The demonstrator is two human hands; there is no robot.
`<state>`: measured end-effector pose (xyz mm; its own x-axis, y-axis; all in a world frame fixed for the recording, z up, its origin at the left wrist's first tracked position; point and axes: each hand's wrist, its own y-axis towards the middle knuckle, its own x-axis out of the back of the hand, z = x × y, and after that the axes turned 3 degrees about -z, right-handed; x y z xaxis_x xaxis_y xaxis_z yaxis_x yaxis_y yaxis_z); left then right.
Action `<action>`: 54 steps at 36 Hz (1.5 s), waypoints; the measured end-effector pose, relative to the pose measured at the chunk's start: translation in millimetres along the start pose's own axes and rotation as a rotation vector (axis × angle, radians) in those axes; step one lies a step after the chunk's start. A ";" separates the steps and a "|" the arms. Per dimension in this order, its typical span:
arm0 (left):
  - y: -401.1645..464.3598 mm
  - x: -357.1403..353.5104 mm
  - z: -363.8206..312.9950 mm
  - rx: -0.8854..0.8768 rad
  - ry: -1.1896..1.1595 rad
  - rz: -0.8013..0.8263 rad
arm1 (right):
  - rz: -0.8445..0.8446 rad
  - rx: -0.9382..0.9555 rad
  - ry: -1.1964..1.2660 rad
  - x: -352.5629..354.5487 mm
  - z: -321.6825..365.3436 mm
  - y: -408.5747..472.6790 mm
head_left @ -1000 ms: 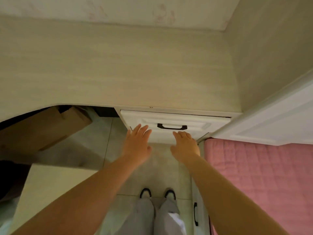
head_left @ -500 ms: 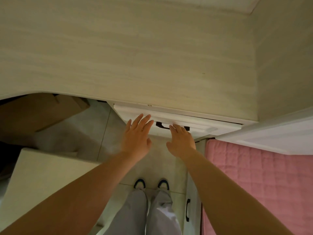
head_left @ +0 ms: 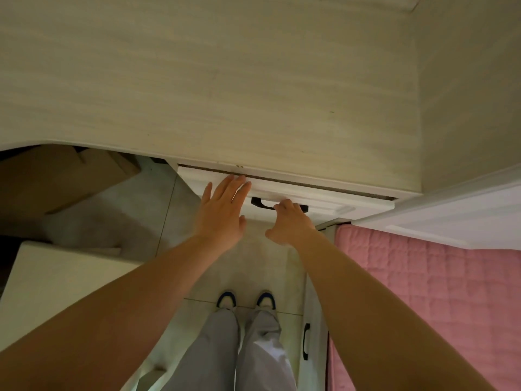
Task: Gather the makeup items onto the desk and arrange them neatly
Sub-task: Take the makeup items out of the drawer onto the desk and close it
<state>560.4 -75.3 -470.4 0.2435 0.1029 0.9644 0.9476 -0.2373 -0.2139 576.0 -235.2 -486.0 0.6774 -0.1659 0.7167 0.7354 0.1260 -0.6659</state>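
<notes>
1. Since a second ago my right hand (head_left: 290,224) has gone from flat below the drawer front to curled on the black handle (head_left: 277,204); the view has also tilted, so more desk top fills the frame.
2. Right hand: fingers hooked over the right half of the handle, thumb sticking out to the left, clear of it. The grip looks closed around the bar, though the fingertips are hidden behind it.
3. Left hand (head_left: 224,211): flat and spread, holding nothing, fingertips lying on the upper edge of the white drawer (head_left: 324,200), just left of the handle.
4. Drawer: a thin dark gap shows between its top edge and the desk (head_left: 225,80) lip. I cannot see inside.
5. Makeup items: none visible; the desk surface in view is bare pale wood grain.
6. Surroundings: pink quilted bedding (head_left: 437,292) at the right, a white panel (head_left: 456,218) above it, cardboard box (head_left: 64,176) under the desk at the left, a pale stool top (head_left: 64,277) at lower left.
7. My shoes (head_left: 245,300) stand on the tiled floor below the drawer.
</notes>
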 end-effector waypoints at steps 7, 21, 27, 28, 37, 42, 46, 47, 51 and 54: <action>0.2 1.9 -6.3 0.026 0.043 0.048 | -0.020 -0.003 0.026 -13.8 0.9 -11.4; 3.2 22.3 -16.7 0.082 -0.054 0.029 | -0.592 0.061 0.200 -28.1 1.0 -60.9; -9.7 21.7 -18.3 0.105 -0.128 0.070 | -0.740 -0.024 0.125 -22.5 -5.2 -71.1; -12.2 21.0 -18.2 0.109 -0.137 0.072 | -0.707 -0.048 0.099 -20.8 -6.4 -72.4; -36.9 16.2 -18.3 0.140 -0.155 0.121 | -0.454 -0.115 -0.022 -27.5 -18.0 -83.9; -47.3 12.5 -16.0 0.128 -0.108 0.179 | -0.422 -0.123 -0.040 -37.3 -16.7 -94.6; -55.6 7.7 -11.3 0.120 -0.114 0.216 | -0.380 -0.120 0.039 -39.0 -12.9 -100.6; -58.4 7.0 -10.0 0.111 -0.120 0.232 | -0.355 -0.129 0.071 -38.5 -11.8 -102.2; -70.8 4.8 -5.3 0.076 -0.164 0.279 | -0.251 -0.177 0.141 -38.9 -7.2 -109.5; -80.0 1.1 -3.4 0.079 -0.209 0.280 | -0.202 -0.186 0.145 -41.7 -5.7 -114.3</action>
<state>484.2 -59.5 -451.6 0.5254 0.2419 0.8157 0.8491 -0.2100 -0.4846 463.6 -248.3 -440.9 0.4978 -0.3086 0.8106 0.8298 -0.1023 -0.5486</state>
